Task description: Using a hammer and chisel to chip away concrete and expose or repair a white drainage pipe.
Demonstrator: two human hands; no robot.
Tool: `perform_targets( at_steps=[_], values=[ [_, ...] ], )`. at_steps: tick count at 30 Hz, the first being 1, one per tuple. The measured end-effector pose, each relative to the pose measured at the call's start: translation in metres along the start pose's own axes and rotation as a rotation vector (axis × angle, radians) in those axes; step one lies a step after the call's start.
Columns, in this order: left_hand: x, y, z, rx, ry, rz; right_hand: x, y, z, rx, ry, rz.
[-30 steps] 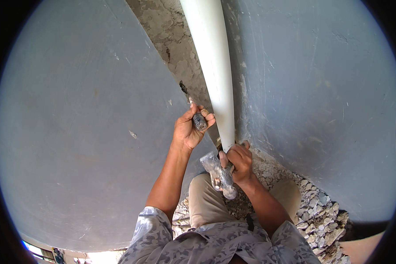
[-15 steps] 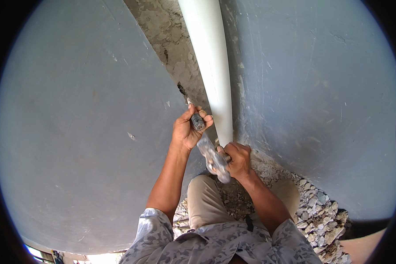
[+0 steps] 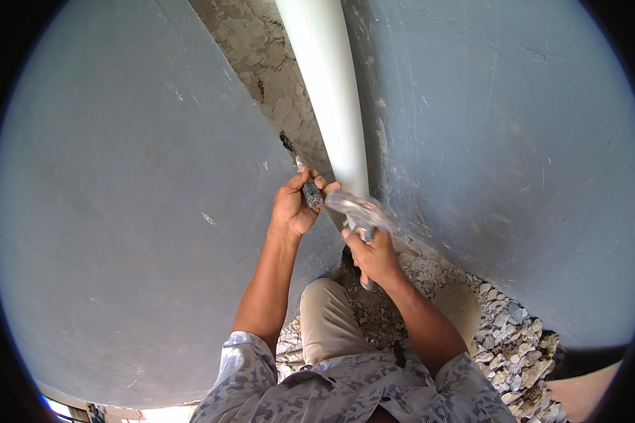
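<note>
My left hand (image 3: 291,210) is closed around a chisel (image 3: 312,195) with a dark, ridged shank. Its pale tip points up and away, toward the edge where the left grey wall panel (image 3: 141,190) meets a strip of rough concrete (image 3: 250,53). In my right hand (image 3: 375,255) I grip a hammer (image 3: 360,206) by its handle. The hammer's metal head is smeared by motion and hovers just right of the chisel's near end; whether they touch I cannot tell. Behind the hammer head stands the lower part of a white pipe (image 3: 328,84).
A second grey wall surface (image 3: 515,141) rises on the right, close to the pipe. Broken stones (image 3: 508,331) cover the ground around my knees (image 3: 331,317). A dark gap and a tan surface (image 3: 585,395) lie at the lower right.
My right hand has turned and swung the hammer head upward, from below the chisel to beside its near end. My left hand keeps the chisel in nearly the same place.
</note>
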State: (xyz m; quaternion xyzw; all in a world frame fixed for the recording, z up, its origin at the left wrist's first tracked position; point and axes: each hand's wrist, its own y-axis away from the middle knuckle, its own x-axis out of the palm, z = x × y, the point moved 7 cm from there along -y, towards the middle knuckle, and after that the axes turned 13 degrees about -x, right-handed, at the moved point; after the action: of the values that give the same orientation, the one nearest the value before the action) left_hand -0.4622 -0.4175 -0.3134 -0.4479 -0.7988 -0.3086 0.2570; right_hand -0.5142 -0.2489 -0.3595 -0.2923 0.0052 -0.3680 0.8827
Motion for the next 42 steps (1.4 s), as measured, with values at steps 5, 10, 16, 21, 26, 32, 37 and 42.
perform_targets(
  at_steps=[5, 10, 16, 21, 26, 32, 37, 42],
  values=[
    [-0.01, 0.005, -0.001, 0.004, -0.046, -0.043, -0.007, 0.005, 0.002, 0.222, -0.174, 0.025],
    [-0.019, 0.0, -0.005, -0.029, -0.022, 0.021, 0.006, 0.005, -0.027, 0.36, -0.063, 0.194],
    [-0.009, 0.005, -0.001, -0.018, -0.074, -0.076, -0.015, 0.004, -0.021, 0.301, -0.26, -0.09],
    [-0.02, 0.004, -0.007, -0.017, -0.069, -0.054, 0.009, 0.006, -0.024, 0.324, -0.13, 0.167],
    [-0.011, 0.003, -0.002, -0.005, -0.101, -0.088, -0.011, -0.005, -0.014, 0.173, -0.331, -0.042],
    [-0.017, 0.011, -0.005, -0.016, -0.172, -0.135, -0.014, -0.002, -0.023, 0.388, -0.204, 0.12],
    [-0.015, 0.007, -0.002, -0.032, -0.188, -0.094, -0.023, -0.003, -0.011, 0.071, -0.15, -0.083],
    [-0.029, 0.001, -0.006, -0.02, -0.139, -0.098, 0.008, 0.009, -0.027, 0.494, -0.028, 0.332]
  ],
)
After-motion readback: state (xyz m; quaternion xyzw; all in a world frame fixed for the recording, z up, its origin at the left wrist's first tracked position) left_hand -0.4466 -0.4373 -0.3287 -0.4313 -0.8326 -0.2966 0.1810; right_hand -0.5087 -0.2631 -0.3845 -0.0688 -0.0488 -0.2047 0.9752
